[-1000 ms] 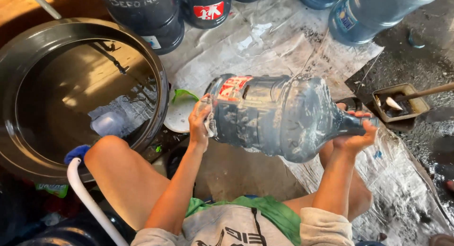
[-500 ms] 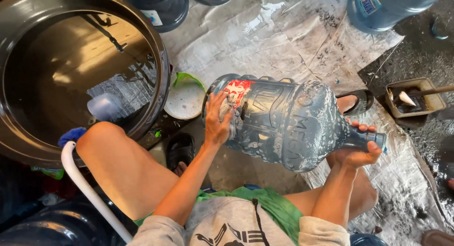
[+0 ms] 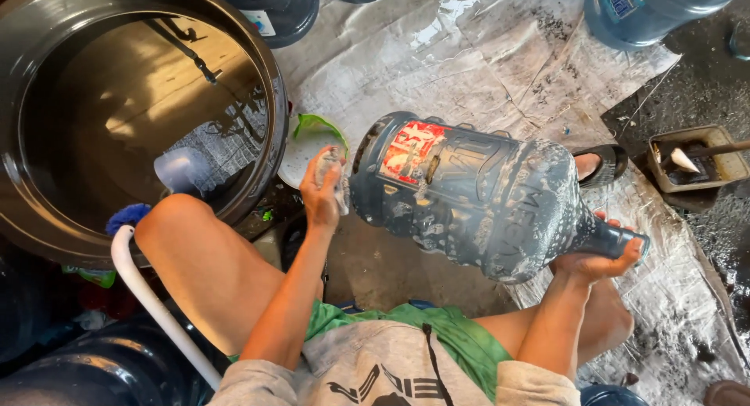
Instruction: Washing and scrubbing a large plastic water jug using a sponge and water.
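Now water jug tilted lower, hands shifted

One head-worn view only, aimed steeply down from close above the lap, with the water jug centred, the tub cut off at left.

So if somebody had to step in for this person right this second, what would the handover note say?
Left hand: pressed on the base end of the big blue water jug, with something pale under the palm; I cannot tell what.
Right hand: cupped under the jug's neck, carrying its weight.
The jug lies on its side in the air above the knees, its outside covered in suds.
The large dark tub of water sits on the left, with a white hose beside it.
Done: jug soaped.
Left: suds not yet rinsed off.
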